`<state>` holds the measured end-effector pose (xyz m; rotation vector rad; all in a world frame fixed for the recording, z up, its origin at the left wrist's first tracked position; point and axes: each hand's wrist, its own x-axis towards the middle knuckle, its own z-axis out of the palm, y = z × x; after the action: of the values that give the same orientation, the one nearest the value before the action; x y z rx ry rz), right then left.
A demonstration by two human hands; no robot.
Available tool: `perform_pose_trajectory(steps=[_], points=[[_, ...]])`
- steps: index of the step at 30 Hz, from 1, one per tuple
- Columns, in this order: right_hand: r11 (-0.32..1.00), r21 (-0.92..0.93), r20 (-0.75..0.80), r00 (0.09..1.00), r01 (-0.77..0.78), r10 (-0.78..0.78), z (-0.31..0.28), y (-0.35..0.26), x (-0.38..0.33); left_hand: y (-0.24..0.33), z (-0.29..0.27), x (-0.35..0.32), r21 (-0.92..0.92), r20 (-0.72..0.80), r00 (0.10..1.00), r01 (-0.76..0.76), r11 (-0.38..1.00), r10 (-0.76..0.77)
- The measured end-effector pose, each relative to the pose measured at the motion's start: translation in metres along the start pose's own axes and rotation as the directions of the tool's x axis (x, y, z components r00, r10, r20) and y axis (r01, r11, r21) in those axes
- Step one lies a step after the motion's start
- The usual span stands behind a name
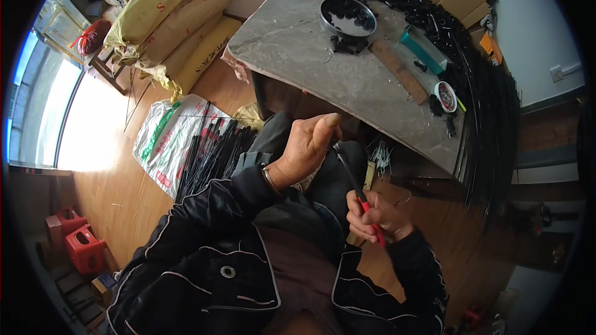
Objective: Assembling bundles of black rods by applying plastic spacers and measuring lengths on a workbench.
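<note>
Clenching left hand [307,147] beside table [292,31], with any contents hidden; gripping blurry-tipped tool [354,182] in right hand [385,214]. Facing table strewn with bowl [347,26], board [397,71], black parts [428,6].

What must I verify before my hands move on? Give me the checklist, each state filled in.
1. Right hand gripping the red-handled tool: ok, closed around it.
2. Left hand holding a piece: cannot tell, its curled shape hides any contents.
3. Tool's far end clear of the left hand: cannot tell, it is close, but contact is unclear.
4. Metal bowl upright: ok, with black pieces inside.
5. Table tidy: not ok, a black pile covers its far and right edges.
</note>
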<state>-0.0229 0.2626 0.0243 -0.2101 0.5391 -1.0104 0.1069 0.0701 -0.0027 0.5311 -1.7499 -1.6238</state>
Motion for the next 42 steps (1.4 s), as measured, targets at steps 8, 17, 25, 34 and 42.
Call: perform_pose_trajectory(steps=[8,17,25,34,42], points=[[0.679,-0.731,-0.402,0.847,-0.068,-0.348,0.024,-0.014,0.002,-0.003,-0.008,0.002,-0.074,-0.023,0.994,0.108,0.991,-0.109],[0.478,-0.857,-0.360,0.887,-0.192,-0.289,0.024,-0.023,0.010,0.000,-0.008,-0.003,-0.076,0.013,0.996,0.088,0.993,-0.087],[0.590,-0.758,-0.439,0.886,-0.278,-0.147,0.028,-0.017,0.016,0.001,-0.009,-0.003,-0.071,0.132,0.977,0.176,0.982,-0.166],[0.750,-0.627,-0.369,0.928,-0.211,-0.047,0.025,-0.019,0.013,0.007,-0.011,0.007,-0.072,0.293,0.923,0.280,0.957,-0.248],[0.774,-0.612,-0.362,0.927,-0.161,-0.094,0.022,-0.011,0.019,0.001,-0.006,0.007,-0.191,0.250,0.948,0.246,0.950,-0.196]])
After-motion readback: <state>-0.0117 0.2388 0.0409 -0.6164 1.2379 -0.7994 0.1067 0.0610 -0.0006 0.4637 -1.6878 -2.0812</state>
